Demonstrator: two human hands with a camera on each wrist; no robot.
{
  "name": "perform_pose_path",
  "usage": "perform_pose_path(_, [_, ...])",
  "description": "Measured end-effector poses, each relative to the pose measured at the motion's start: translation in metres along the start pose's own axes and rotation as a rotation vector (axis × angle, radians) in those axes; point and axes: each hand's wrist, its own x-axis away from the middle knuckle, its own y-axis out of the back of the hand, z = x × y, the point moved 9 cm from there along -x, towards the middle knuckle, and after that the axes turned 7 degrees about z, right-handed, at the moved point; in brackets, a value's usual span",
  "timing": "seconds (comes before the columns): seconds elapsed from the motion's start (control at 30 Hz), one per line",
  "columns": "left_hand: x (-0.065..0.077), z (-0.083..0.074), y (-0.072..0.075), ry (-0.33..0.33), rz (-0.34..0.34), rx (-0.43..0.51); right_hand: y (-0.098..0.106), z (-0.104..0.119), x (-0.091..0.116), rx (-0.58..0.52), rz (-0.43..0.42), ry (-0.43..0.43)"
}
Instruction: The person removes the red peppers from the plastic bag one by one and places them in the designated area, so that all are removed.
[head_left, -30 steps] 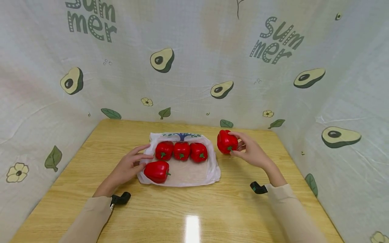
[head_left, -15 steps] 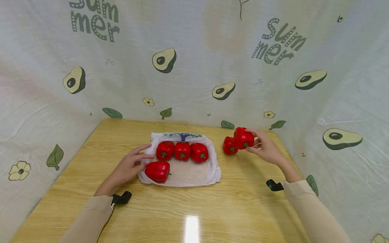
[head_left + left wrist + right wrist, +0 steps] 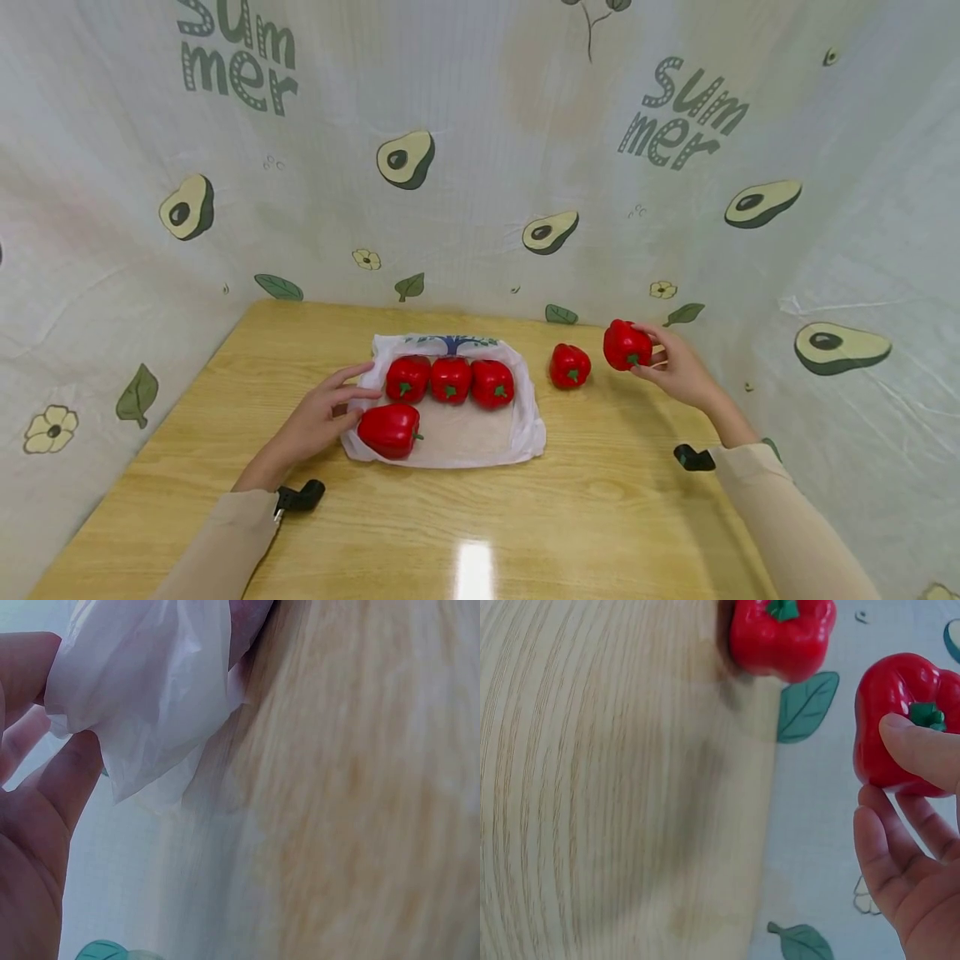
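Observation:
My right hand (image 3: 681,377) pinches a red bell pepper (image 3: 622,344) by its side, near the table's far right. The right wrist view has the thumb beside that pepper's green stem, with fingers underneath. A second bell pepper (image 3: 567,367) stands to its left on the table. At the table's middle lies a white plastic bag (image 3: 472,442), its edges raised like a shallow tray. Three bell peppers (image 3: 450,379) form a row at its back; another bell pepper (image 3: 387,432) lies sideways at its front left. My left hand (image 3: 315,421) rests with spread fingers against the bag's left edge.
The wooden table (image 3: 420,533) ends at a hanging cloth (image 3: 465,183) printed with avocados and leaves, which closes off the back and both sides. A small black camera (image 3: 302,497) sits on the left wrist, and another black camera (image 3: 693,458) on the right.
My right hand has carried its bell pepper rightward, away from the bag, uncovering the bell pepper behind it. The left hand and the bag's peppers stay in place.

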Motion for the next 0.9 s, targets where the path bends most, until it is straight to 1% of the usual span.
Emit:
perform_pose_path(0.2, [0.002, 0.004, -0.002, 0.013, 0.0, 0.006, -0.002, -0.019, 0.001, -0.001, 0.015, -0.034])
perform_pose_path(0.4, [0.001, 0.003, -0.002, 0.001, -0.013, -0.001, -0.006, -0.03, 0.0, 0.003, 0.037, -0.029])
perform_pose_path(0.53, [0.001, 0.001, -0.002, -0.015, -0.02, -0.008, -0.013, -0.038, 0.0, -0.012, 0.068, -0.064])
perform_pose_path(0.67, [0.0, 0.001, -0.001, -0.005, -0.015, -0.007, -0.021, -0.048, 0.001, -0.042, 0.104, -0.108])
perform_pose_path(0.77, [0.001, 0.001, -0.001, 0.001, -0.01, -0.006, -0.026, -0.054, 0.002, -0.057, 0.123, -0.126])
perform_pose_path(0.9, [0.001, 0.0, -0.001, -0.014, -0.015, -0.012, -0.031, -0.059, 0.002, -0.058, 0.135, -0.131])
